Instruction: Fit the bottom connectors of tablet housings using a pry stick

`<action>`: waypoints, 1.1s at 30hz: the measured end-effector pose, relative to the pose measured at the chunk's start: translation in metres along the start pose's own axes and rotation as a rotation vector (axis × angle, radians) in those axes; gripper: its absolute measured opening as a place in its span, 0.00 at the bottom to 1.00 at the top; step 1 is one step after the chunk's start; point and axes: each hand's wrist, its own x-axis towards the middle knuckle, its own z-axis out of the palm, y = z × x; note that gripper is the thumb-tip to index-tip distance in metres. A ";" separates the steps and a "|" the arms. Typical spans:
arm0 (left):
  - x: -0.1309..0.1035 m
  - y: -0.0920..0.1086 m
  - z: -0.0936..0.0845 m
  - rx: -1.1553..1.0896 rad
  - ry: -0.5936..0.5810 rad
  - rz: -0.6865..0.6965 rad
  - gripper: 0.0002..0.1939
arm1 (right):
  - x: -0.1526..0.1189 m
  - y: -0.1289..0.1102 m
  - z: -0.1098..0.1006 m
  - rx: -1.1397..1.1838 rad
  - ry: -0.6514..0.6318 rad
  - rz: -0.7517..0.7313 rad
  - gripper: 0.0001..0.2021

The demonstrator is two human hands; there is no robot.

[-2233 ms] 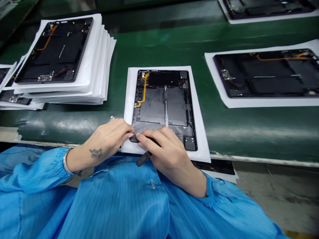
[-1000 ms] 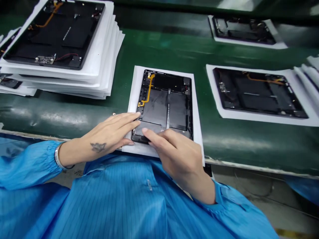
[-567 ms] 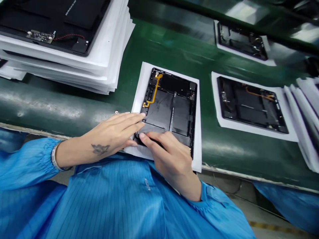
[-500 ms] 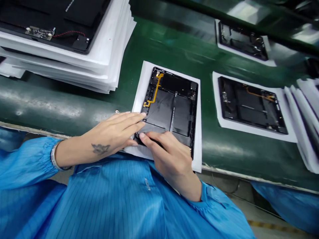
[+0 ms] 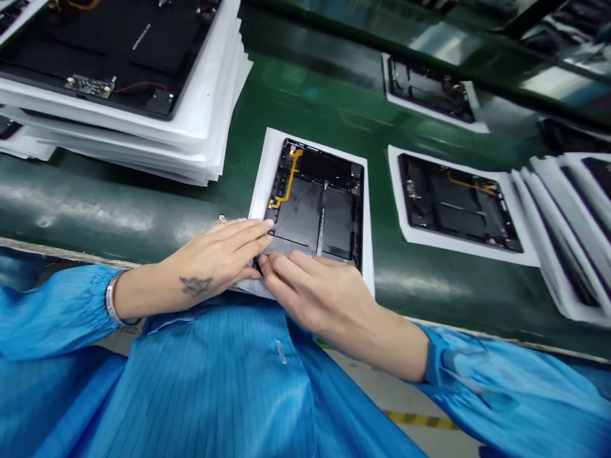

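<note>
An opened tablet housing (image 5: 298,205) lies on a white foam sheet (image 5: 259,175), its dark battery cells facing up. An orange flex cable (image 5: 291,181) runs down its left side. My left hand (image 5: 224,249) rests against the housing's lower left edge with the fingers stretched out and flat. At the lower left corner, my right hand (image 5: 312,283) has its thumb and fingers pinched together and pressed down. Whatever sits between those fingertips is hidden, and the hand covers the housing's near end.
On the left stands a tall stack of white sheets (image 5: 224,114) with a larger opened device (image 5: 105,57) on top. To the right another tablet housing (image 5: 458,203) lies on its sheet, beside upright-leaning sheets (image 5: 554,235). A further housing (image 5: 432,89) is farther back on the green bench (image 5: 305,95).
My right hand has swung round so its forearm reaches in more from the right, fingertips still at the corner. My left hand stays at the edge. The view has shifted slightly.
</note>
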 end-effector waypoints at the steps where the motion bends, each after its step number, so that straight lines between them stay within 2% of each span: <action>1: 0.000 0.000 0.000 0.007 0.000 0.006 0.24 | -0.001 -0.002 0.000 -0.014 0.007 0.001 0.14; 8: 0.002 0.001 0.000 0.048 0.010 0.036 0.21 | 0.001 -0.009 0.005 -0.011 0.023 0.055 0.14; 11: -0.003 -0.003 -0.003 0.016 -0.014 0.048 0.24 | -0.002 -0.007 0.008 -0.017 0.047 0.097 0.13; 13: -0.008 -0.007 -0.008 0.013 -0.011 0.027 0.28 | -0.008 -0.007 0.010 -0.011 0.144 0.182 0.12; 15: -0.013 -0.011 -0.015 0.036 0.017 -0.014 0.28 | -0.015 -0.011 0.010 0.075 0.329 0.341 0.13; 17: -0.016 -0.013 -0.021 0.062 0.060 -0.023 0.24 | -0.022 -0.017 0.008 0.266 0.526 0.525 0.14; 18: -0.017 -0.013 -0.022 0.072 0.073 -0.002 0.22 | -0.026 -0.020 0.008 0.353 0.586 0.594 0.14; 20: -0.017 -0.012 -0.023 0.082 0.082 0.082 0.18 | -0.031 -0.028 0.008 0.457 0.604 0.651 0.19; 22: -0.015 -0.010 -0.020 0.087 0.077 0.172 0.17 | -0.036 -0.034 0.013 0.521 0.591 0.617 0.23; 23: -0.014 -0.009 -0.019 0.086 0.079 0.205 0.17 | -0.038 -0.037 0.017 0.552 0.605 0.574 0.22; 26: -0.011 -0.008 -0.013 0.078 0.098 0.261 0.16 | -0.042 -0.043 0.032 0.571 0.645 0.440 0.12; 28: -0.011 -0.008 -0.011 0.064 0.103 0.261 0.15 | -0.044 -0.045 0.040 0.509 0.620 0.405 0.11; 33: -0.015 -0.007 -0.009 0.038 0.083 0.224 0.16 | -0.049 -0.047 0.048 0.392 0.570 0.422 0.16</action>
